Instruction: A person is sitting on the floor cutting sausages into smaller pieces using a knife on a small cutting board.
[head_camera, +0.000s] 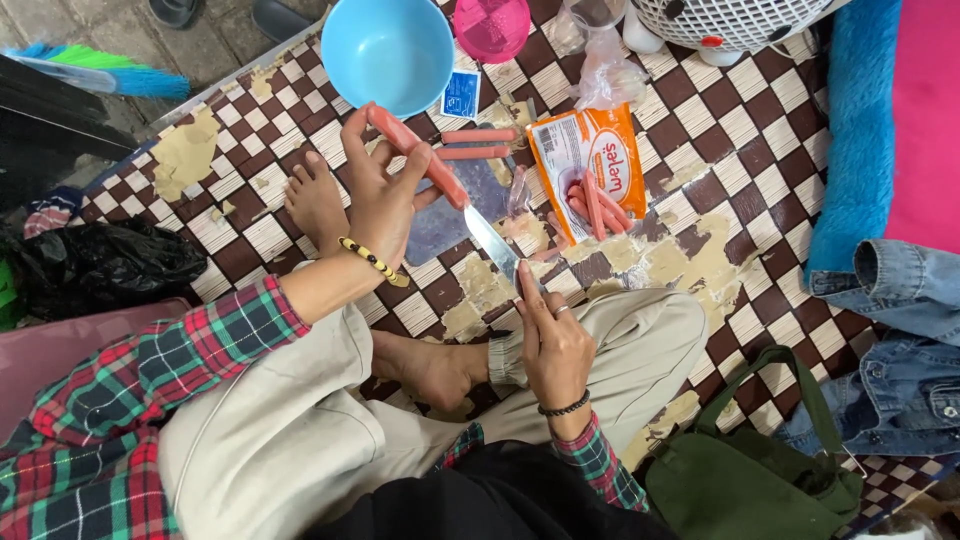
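On a brown-and-cream checkered floor covering (740, 170), a person sat cross-legged in beige trousers and a plaid shirt, working over a sausage (418, 155) with a knife (497, 245). The left hand (380, 195), wearing a yellow-and-black beaded bracelet, closed its fingers around the upper half of the sausage, lifting it clear of the floor, apparently so the blade could reach its free end. The right hand (553, 345), a dark band at the wrist, gripped the knife's handle, forefinger laid forward along it, seemingly to steady the blade. The sausage's long axis ran diagonally, its far end toward the blue bowl (388, 52) at upper left, its near end pointing down-right to meet the knife's tip. The blade continued nearly the same line back toward the person. Two more sausages (478, 143) lay side by side on the floor just beyond, near an opened orange packet (590, 165) with several sausages showing inside, all within easy reach. A pink bowl (492, 27), a green bag (750, 470) and denim clothing (900, 340) lay around the work area.
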